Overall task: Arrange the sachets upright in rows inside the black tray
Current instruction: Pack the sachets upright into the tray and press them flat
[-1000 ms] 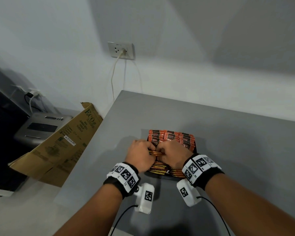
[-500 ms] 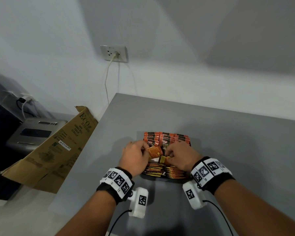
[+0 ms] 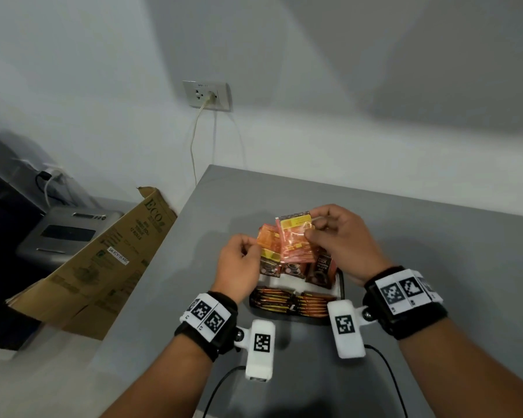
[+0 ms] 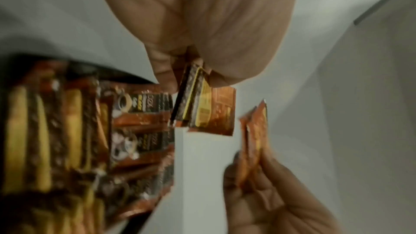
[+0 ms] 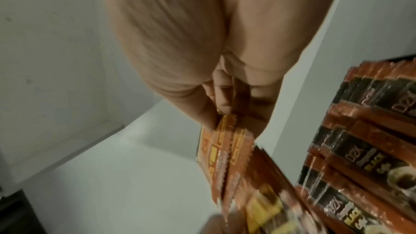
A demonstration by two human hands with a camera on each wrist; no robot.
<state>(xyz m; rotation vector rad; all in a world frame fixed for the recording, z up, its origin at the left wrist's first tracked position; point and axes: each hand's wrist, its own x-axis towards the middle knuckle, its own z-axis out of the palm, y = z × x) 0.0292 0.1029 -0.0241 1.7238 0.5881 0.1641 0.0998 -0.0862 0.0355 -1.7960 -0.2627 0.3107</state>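
Two hands are pinching sachets above the black tray [image 3: 341,285] on a grey table [image 3: 435,251]: left hand [image 3: 239,267] one, right hand [image 3: 341,239] several; a cardboard box [image 3: 103,260] is leaning beside it.

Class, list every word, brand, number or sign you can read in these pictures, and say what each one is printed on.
"ECO": cardboard box beside the table.
"12 ROLLS": same box; its other print is too blurred.
"SM-ECH155-N0C", roughly: white sticker on the box.
"DEX": sachets in the tray; their smaller print is blurred.
Square black-and-white code markers, no words: wristbands.
Held sachets: print unreadable.
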